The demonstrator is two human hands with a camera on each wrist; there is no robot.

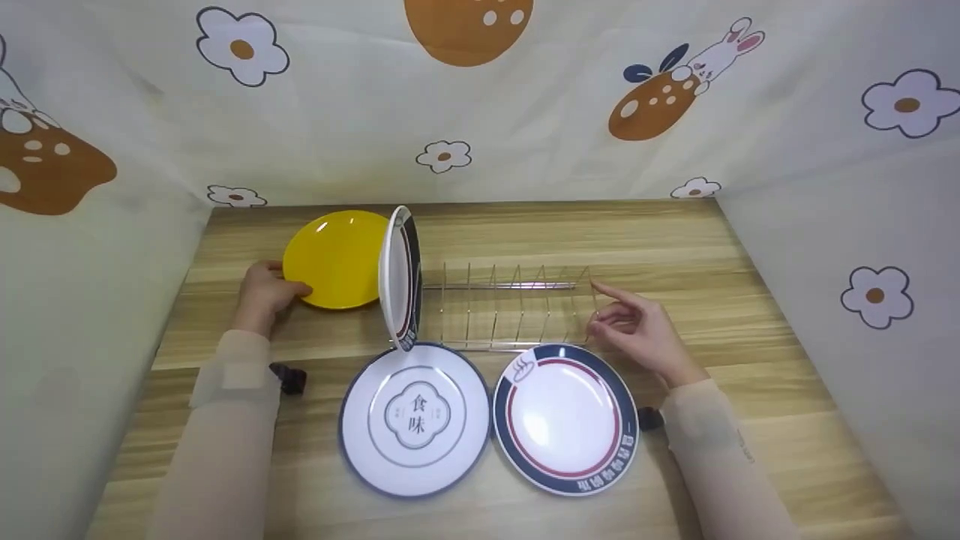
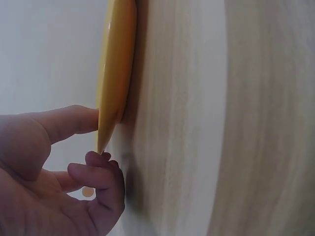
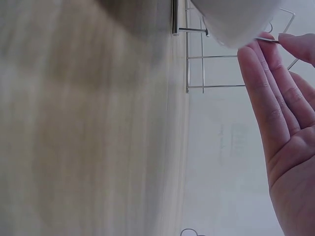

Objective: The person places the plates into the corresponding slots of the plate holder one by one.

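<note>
In the head view my left hand [image 1: 268, 292] pinches the left rim of a yellow plate [image 1: 337, 255], thumb on top. The left wrist view shows this plate [image 2: 115, 64] edge-on, close over the table, with curled fingers under its rim. A wire dish rack [image 1: 540, 285] stands to its right. At the rack's left end, a white plate with a dark blue patterned rim [image 1: 400, 277] stands upright on edge. My right hand [image 1: 637, 330] holds the rack's right end; in the right wrist view thumb and fingers pinch a wire of the rack [image 3: 216, 57].
In front of the rack lie two plates side by side: a white one with a thin blue rim and printed characters [image 1: 416, 465], and one with a wide dark blue rim [image 1: 564, 420]. Patterned cloth walls [image 1: 337, 112] enclose the wooden table [image 1: 750, 315] at back and sides.
</note>
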